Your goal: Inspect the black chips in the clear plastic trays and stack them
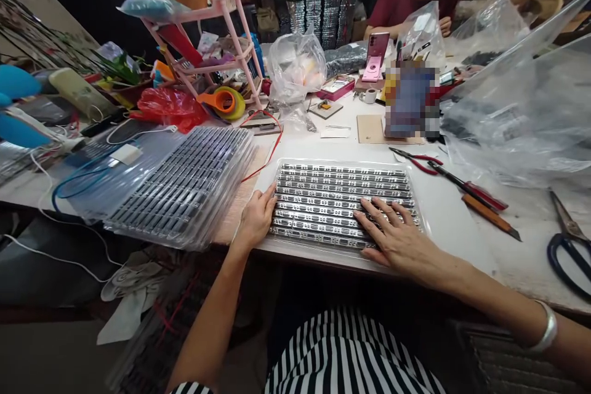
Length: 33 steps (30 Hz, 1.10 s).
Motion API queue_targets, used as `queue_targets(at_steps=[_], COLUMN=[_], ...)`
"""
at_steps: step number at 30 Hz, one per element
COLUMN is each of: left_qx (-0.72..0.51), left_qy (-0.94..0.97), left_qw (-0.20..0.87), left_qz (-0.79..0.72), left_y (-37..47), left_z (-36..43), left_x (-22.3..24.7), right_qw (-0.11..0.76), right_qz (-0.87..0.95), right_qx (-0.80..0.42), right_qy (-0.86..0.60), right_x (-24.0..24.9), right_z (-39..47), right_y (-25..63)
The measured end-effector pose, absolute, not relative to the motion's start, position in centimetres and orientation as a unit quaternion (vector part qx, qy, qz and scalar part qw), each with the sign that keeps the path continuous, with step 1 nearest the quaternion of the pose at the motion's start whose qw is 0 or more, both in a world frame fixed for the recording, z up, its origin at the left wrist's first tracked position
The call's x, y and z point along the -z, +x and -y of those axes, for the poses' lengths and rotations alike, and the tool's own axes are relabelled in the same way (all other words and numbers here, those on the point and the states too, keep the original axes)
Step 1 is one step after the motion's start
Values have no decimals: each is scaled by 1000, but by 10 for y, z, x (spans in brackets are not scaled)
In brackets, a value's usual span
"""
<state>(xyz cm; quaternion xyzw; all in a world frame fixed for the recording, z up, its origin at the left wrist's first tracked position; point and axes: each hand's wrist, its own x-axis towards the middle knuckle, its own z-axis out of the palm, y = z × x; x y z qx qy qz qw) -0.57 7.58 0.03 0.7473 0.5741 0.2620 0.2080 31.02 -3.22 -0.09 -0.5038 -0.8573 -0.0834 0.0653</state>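
Note:
A clear plastic tray (pixel 422 197) filled with rows of small dark parts lies at the table's near edge in front of me. My left hand (pixel 255 220) grips the tray's left edge, thumb on top. Flat on the rows at the tray's right half rests my right hand (pixel 394 235), fingers spread. To the left, a stack of similar filled trays (pixel 184 188) sits tilted on the table.
Red-handled pliers (pixel 418 160), a knife (pixel 492 217) and scissors (pixel 569 245) lie to the right. Large plastic bags (pixel 521 111) fill the right side. A pink rack (pixel 221 37), tape rolls (pixel 226 101) and clutter stand behind. Another person sits across the table.

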Motion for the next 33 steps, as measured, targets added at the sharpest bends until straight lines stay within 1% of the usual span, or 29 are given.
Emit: queue_targets(at_steps=[2, 4, 6, 8, 10, 12, 17, 19, 23, 25, 28, 30, 33], left_qx=[-289, -314, -333, -349, -361, -373, -390, -383, -361, -353, -356, -370, -387], left_qy=[741, 734, 729, 725, 720, 716, 713, 715, 722, 724, 714, 697, 676], left_qw=[230, 253, 272, 285, 292, 295, 300, 306, 321, 328, 336, 337, 334], left_qz=[-561, -546, -532, -522, -516, -511, -499, -498, -496, -495, -500, -513, -531], left_y=[-12, -19, -25, -29, -30, -29, -25, -23, -21, -22, -26, -29, -30], left_z=[-75, -74, -72, -70, -69, -67, -63, -61, -59, -59, -58, -58, -59], left_x=[2, 3, 3, 3, 3, 4, 6, 4, -1, -2, 0, 2, 5], right_qw=[81, 117, 177, 225, 234, 243, 347, 390, 539, 562, 555, 584, 627], right_qz=[862, 848, 783, 666, 576, 539, 461, 419, 350, 329, 324, 312, 292], right_qx=[40, -2, -6, 0, -33, -83, -199, -226, -301, -365, -432, -420, -338], right_qy=[-499, -517, -597, -711, -782, -802, -792, -788, -705, -665, -632, -621, -638], right_x=[-2, -4, -3, -1, 3, 5, -5, -14, -27, -31, -34, -35, -38], right_z=[34, 37, 40, 41, 41, 40, 41, 42, 45, 47, 50, 53, 62], right_y=[317, 327, 338, 347, 353, 353, 346, 344, 347, 348, 346, 342, 338])
